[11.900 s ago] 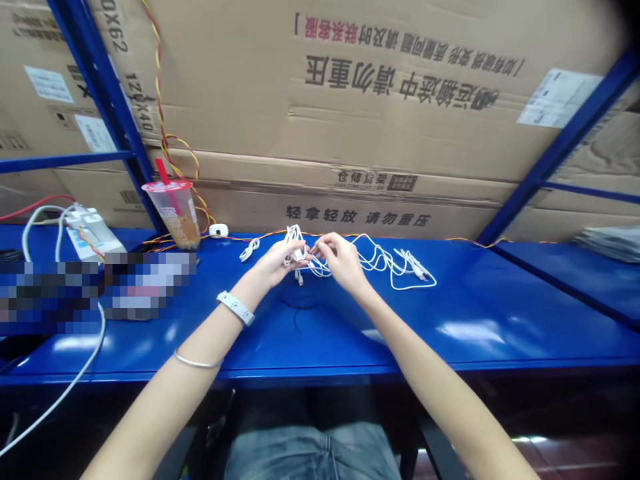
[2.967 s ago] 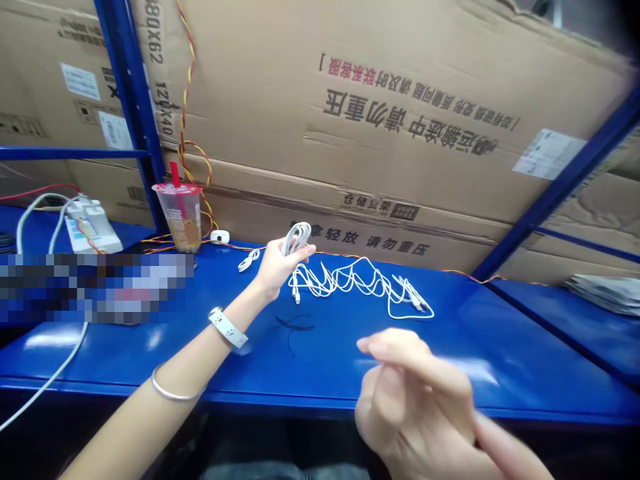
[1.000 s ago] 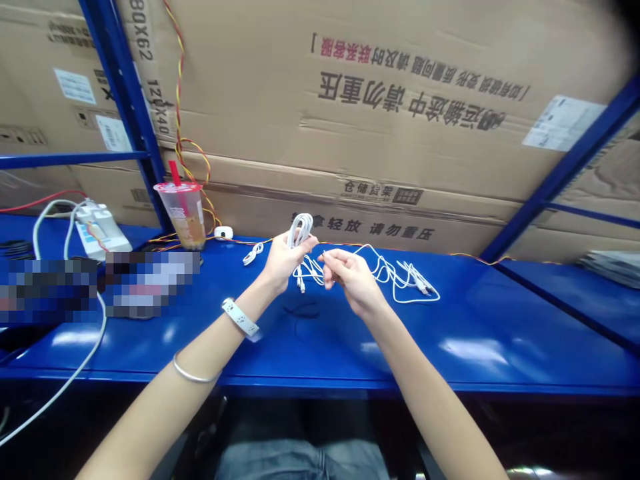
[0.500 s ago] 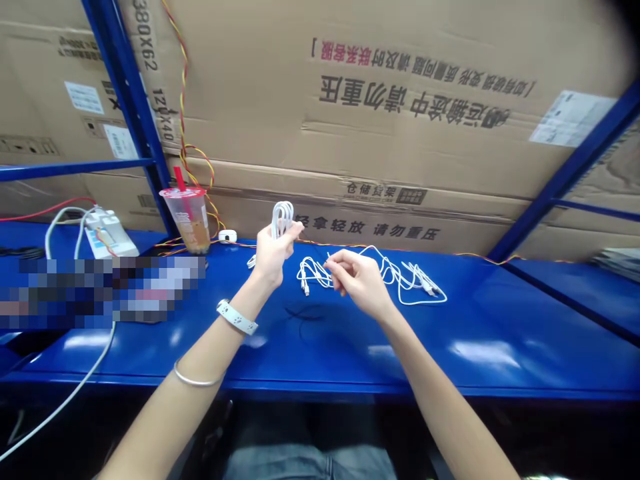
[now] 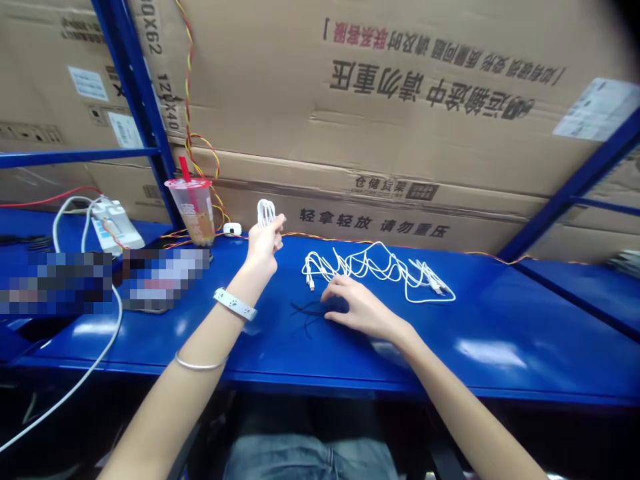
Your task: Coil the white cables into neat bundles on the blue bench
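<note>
A white charging cable (image 5: 265, 212), wound into a small upright coil, is held in my left hand (image 5: 263, 248), raised over the back of the blue shelf. My right hand (image 5: 363, 308) is low over the surface, thumb and fingers apart in a curve. Just left of its fingertips lie several thin black ties (image 5: 306, 311); whether the fingers touch them I cannot tell. Behind that hand a long white cable (image 5: 397, 270) sprawls in loose loops, one connector at its left end and a plug at its right.
A drink cup (image 5: 194, 212) with a red straw, a white earbud case (image 5: 232, 229) and a white power strip (image 5: 117, 228) stand at the back left. A phone-like blurred item (image 5: 167, 275) lies in front. Cardboard boxes (image 5: 360, 153) and blue posts (image 5: 135, 93) close off the back.
My right hand has come down from in front of the loose cable to the black ties, and its pinch has opened. My left hand, still holding the coil, has shifted slightly left.
</note>
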A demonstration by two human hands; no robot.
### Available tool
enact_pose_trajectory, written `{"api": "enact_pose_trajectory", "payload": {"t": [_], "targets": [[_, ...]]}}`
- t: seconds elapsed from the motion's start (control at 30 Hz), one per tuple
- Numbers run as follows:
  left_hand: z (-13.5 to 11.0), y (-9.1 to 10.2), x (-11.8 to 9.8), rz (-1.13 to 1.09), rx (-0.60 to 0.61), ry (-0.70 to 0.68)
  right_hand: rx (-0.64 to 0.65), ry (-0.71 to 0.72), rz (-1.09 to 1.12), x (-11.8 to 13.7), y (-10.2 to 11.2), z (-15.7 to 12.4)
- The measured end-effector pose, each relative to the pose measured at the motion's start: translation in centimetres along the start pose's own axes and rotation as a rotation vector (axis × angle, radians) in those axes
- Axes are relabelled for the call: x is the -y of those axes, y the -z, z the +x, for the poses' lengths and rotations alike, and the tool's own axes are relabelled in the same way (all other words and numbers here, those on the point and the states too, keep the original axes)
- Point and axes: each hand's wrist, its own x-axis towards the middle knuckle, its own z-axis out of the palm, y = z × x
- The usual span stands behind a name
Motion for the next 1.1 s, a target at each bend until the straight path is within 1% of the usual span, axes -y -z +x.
{"api": "enact_pose_trajectory", "payload": {"t": [0.07, 0.13, 0.23, 0.4, 0.63, 0.73, 0.77, 0.8, 0.93, 1.0, 1.07, 1.1], "targets": [[0.1, 0.1, 0.0, -0.004, -0.003, 0.012, 0.05, 0.063, 0.032, 0.3, 0.1, 0.4], [0.2, 0.1, 0.1, -0.009, -0.002, 0.026, 0.134, 0.127, 0.073, 0.5, 0.0, 1.0], [0.3, 0.2, 0.2, -0.007, 0.005, 0.043, 0.197, 0.158, 0.105, 0.6, -0.6, 2.1], [-0.1, 0.0, 0.1, 0.023, 0.048, 0.06, 0.19, 0.163, 0.152, 0.4, -1.5, 3.2], [-0.2, 0.0, 0.3, 0.031, 0.051, 0.061, 0.115, 0.162, 0.184, 0.4, -2.3, 2.8], [-0.1, 0.0, 0.4, 0.085, 0.078, 0.042, 0.086, 0.14, 0.199, 0.7, -2.6, 2.7], [-0.2, 0.0, 0.3, 0.141, 0.115, 0.032, 0.076, 0.127, 0.205, 0.8, -2.7, 2.6], [-0.3, 0.0, 0.3, 0.225, 0.179, 0.024, 0.067, 0.115, 0.21, 0.8, -2.8, 2.5], [-1.4, 0.8, 0.2, 0.711, 0.54, 0.006, 0.029, 0.074, 0.22, 0.8, -3.2, 2.2], [-2.3, 1.9, 0.4, 0.888, 0.64, -0.064, 0.008, 0.051, 0.222, 0.7, -3.4, 2.0], [-3.3, 3.3, 0.8, 1.009, 0.768, -0.093, -0.021, 0.028, 0.23, 0.7, -3.7, 1.9], [-3.9, 4.0, 1.1, 1.07, 0.784, -0.099, -0.038, 0.017, 0.235, 0.7, -3.7, 1.8]]}}
